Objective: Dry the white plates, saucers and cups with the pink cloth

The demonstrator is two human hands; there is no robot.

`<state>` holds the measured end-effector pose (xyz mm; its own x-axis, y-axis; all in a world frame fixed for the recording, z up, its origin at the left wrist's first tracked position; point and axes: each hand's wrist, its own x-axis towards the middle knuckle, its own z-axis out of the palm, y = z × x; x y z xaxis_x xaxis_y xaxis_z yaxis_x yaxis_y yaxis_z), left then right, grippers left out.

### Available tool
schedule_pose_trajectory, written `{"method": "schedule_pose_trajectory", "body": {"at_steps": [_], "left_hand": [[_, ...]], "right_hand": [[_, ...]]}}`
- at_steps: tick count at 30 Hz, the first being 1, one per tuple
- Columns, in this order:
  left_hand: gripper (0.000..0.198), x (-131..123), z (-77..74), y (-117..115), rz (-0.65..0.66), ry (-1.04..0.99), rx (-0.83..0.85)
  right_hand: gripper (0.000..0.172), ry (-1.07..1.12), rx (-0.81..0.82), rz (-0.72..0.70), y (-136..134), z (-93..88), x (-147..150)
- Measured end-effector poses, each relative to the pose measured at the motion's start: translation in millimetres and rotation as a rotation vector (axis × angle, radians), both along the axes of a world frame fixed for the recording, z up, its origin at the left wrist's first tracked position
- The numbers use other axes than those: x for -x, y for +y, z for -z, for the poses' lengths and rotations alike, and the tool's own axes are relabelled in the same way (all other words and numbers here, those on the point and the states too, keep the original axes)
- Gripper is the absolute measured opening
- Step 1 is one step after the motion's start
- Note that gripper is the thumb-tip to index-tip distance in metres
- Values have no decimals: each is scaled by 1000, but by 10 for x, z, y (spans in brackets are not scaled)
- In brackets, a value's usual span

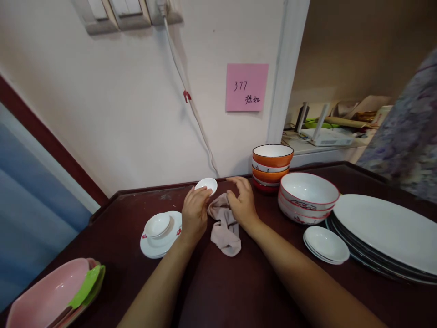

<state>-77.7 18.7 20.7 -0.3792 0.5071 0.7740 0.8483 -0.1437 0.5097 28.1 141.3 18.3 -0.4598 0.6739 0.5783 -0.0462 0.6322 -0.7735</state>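
A small white dish (pixel 206 185) is in my left hand (pixel 196 212), gripped by the fingers at its near side, close to the back edge of the table. My right hand (pixel 244 202) is open beside it, thumb and fingers apart. Between my hands a crumpled greyish-pink cloth (pixel 226 237) lies on the table, its upper end near my right thumb and partly behind my left fingers. Left of my left hand, small white bowls (pixel 157 225) rest on white plates with red flower marks (pixel 152 248).
Orange and white bowls (pixel 272 160) are stacked by the wall, with red-rimmed white bowls (pixel 309 193) in front. Small white saucers (pixel 327 243) and large oval plates (pixel 389 232) fill the right side. Pink dishes with green leaf shapes (pixel 51 291) stand front left. A white cable (pixel 198 119) hangs behind.
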Motion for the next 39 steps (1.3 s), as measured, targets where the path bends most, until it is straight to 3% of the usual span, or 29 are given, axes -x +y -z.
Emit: {"method": "schedule_pose_trajectory", "body": {"at_steps": [5,11,16,21,25,31,39], "left_hand": [[27,0,-27,18,-33,147,13],[33,-94,-104,77,8,311,-9],[52,-247,-194,101,-80,367,-21],[35,-273,-117,163,-53,394,30],[26,-259,-40,194,3,404,79],[22,-231,18,207,17,375,100],[20,-220,35,213,30,399,114]], "right_hand": [[29,-120,-292,-252,-13,-265,-108],[19,-302,-488,-206,90,-408,-308],[16,-284,-452,-72,192,-463,-1106],[16,-298,-380,120,281,-431,-2136],[17,-493,-402,239,297,-278,-2638],[20,-769,-510,298,218,-20,-2761],[20,-959,-612,343,217,90,-2674]]}}
